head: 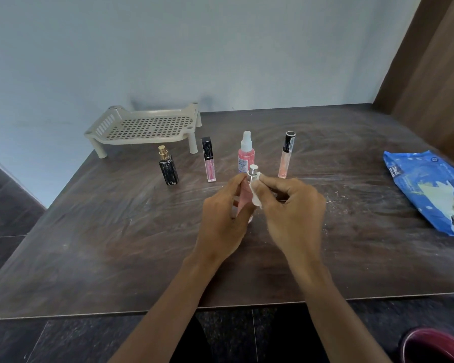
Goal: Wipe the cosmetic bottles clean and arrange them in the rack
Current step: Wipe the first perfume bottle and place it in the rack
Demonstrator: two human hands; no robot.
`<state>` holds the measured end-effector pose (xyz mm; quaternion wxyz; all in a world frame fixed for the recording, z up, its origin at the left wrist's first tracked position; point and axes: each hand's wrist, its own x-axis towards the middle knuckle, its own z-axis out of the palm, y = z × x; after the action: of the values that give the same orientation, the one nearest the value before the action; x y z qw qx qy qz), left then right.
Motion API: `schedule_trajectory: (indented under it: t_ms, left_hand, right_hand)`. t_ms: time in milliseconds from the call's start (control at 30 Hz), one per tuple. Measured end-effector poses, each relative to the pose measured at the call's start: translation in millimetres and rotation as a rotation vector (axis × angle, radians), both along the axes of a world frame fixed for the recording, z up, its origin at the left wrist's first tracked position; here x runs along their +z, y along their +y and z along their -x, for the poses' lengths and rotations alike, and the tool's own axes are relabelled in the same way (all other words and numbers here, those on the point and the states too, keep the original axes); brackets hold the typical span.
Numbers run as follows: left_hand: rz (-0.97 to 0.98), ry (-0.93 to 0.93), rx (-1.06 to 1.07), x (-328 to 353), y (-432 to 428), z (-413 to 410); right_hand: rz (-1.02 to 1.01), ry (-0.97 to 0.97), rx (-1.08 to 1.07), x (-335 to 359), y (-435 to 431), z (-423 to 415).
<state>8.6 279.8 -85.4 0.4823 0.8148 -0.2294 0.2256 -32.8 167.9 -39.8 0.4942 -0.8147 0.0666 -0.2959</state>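
Note:
My left hand [224, 213] grips a pink bottle [244, 195] with a silver spray top, held upright over the table's middle. My right hand [291, 205] presses a white wipe [256, 196] against the bottle's neck. Behind them, standing upright on the table, are a black bottle with a gold top [168, 167], a slim pink tube with a black cap [209, 161], a pink spray bottle with a white nozzle [246, 153] and a slim peach tube with a black cap [285, 155]. The beige perforated rack [144, 128] stands at the back left with nothing on it.
A blue pack of wet wipes [422, 184] lies at the right, a wipe sticking out of it. The dark wooden table [116, 244] meets a pale wall behind; a brown curtain [435, 74] hangs at the right. A dark red object [435, 347] sits on the floor, bottom right.

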Motion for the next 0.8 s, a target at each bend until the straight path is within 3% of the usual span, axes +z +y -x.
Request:
schedule_trajectory:
  t_ms: [100,333,500,667,800]
  left_hand:
    - [-0.075,-0.030,0.005,2.2,-1.8,1.5]
    - [-0.128,-0.056,0.049,-2.7,-7.0,2.2]
    - [-0.082,0.000,0.051,-3.2,-5.5,0.5]
    - [-0.098,-0.041,-0.007,-5.0,-2.5,-2.3]
    - [-0.070,-0.015,-0.060,-3.2,-0.4,-2.3]
  right_hand:
    - [-0.170,0.027,0.034,-0.5,-4.8,-2.5]
    - [-0.154,-0.108,-0.022,-11.0,16.8,6.5]
    - [-0.193,-0.249,-0.208,-10.3,15.0,1.8]
    - [-0.331,-0.041,0.002,-9.1,-1.8,-13.8]
    - [-0.245,0.031,0.111,-6.4,-6.8,-19.0]
